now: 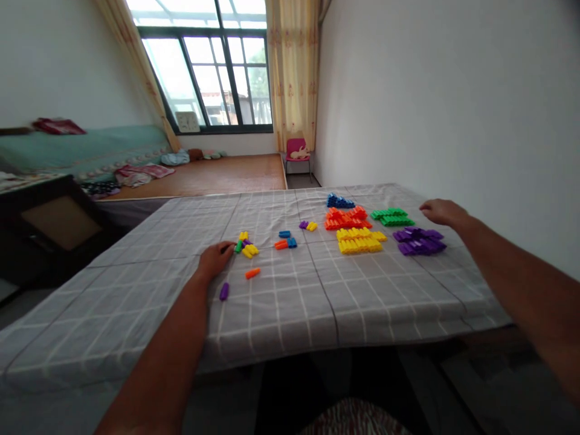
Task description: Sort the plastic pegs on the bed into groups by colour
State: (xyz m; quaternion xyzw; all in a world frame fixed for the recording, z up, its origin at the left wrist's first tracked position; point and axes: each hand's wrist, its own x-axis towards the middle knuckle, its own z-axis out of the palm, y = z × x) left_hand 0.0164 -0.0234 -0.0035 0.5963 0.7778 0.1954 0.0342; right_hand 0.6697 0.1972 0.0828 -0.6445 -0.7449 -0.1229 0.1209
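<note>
My left hand (217, 258) rests on the cloth at the left, its fingertips at a green piece (238, 246) beside yellow pieces (250, 251). Its fingers are together; whether they grip the green piece is unclear. My right hand (441, 211) is at the right, near the green pile (392, 217) and the purple pile (419, 240), its fingers bent and small in view. Orange (347, 218), yellow (360, 240) and blue (339, 201) piles lie to its left. Loose orange (252, 273) and purple (224, 291) pieces lie nearer me.
A grey checked cloth (281, 302) covers the table. Mid-table lie blue and orange pieces (281, 244) and a small purple and yellow group (311, 226). Beyond are a bed (226, 172) and a pink chair (295, 145); a white wall stands right.
</note>
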